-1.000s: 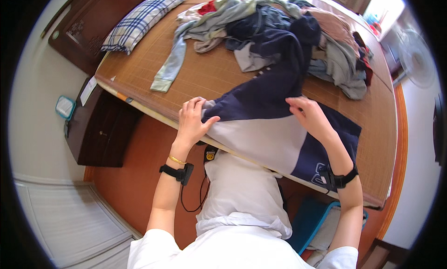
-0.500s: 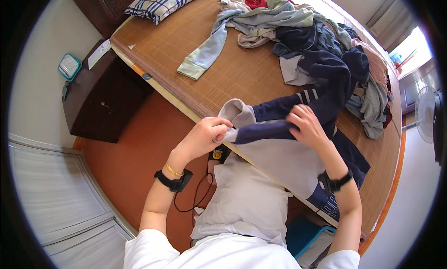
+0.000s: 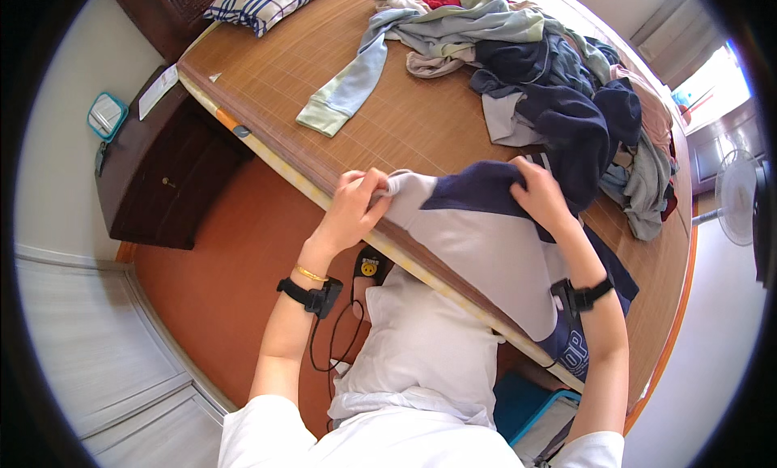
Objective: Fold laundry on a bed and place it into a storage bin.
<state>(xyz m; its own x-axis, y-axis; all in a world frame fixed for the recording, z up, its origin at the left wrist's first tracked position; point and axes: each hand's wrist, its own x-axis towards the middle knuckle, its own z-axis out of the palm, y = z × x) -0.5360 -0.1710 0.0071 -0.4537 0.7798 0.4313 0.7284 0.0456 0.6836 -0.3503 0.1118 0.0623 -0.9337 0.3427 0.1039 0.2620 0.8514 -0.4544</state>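
A navy and light grey sweatshirt [image 3: 486, 233] lies across the near edge of the bed, with pale lettering on its lower navy part. My left hand [image 3: 356, 205] is closed on a light grey, rolled-looking end of it, at the bed's edge. Farther right, my right hand [image 3: 541, 194] pinches the navy part, its thumb and fingers closed on the cloth. Between the two hands the fabric is drawn out fairly flat. Part of the sweatshirt is hidden under my right forearm, and its far side meets a dark navy garment [image 3: 566, 128].
A heap of clothes [image 3: 510, 55] covers the far right of the mat-topped bed [image 3: 267, 87], one pale blue-green sleeve reaching left. A checked pillow [image 3: 267, 6] lies at the far left. Beside the bed stand a dark nightstand [image 3: 154, 176] and, at right, a fan [image 3: 736, 197].
The sweatshirt's light grey end and navy strip have been spread out. My left hand has moved up and slightly left; my right hand is slightly higher and now grips the navy cloth's upper edge.
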